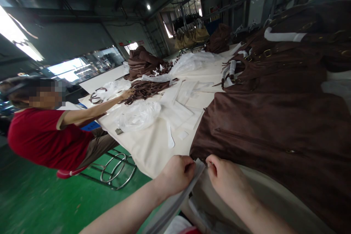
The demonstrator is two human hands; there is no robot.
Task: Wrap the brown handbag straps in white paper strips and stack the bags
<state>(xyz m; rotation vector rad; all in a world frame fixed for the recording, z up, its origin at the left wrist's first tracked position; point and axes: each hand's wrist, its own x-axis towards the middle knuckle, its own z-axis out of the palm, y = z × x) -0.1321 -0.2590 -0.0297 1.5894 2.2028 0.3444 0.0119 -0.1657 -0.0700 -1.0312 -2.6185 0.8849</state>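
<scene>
My left hand (178, 173) is closed in a pinch at the top of a translucent plastic strip (188, 189), which hangs down toward my lap. Just to the right, my right hand (226, 177) has its thumb and fingers pressed together close to the strip's upper end. What lies between those fingers is too small to make out. Both hands are at the near edge of a large brown leather bag (263, 128), lying flat with a zipper across it. Whether they touch the bag cannot be seen clearly.
On the cream table (145, 153) are crumpled plastic bags (139, 115), a white plastic tool (170, 137) and brown straps (148, 89). More brown bags (274, 58) with wrapped handles are piled at right. A seated person in red (49, 139) reaches into the straps.
</scene>
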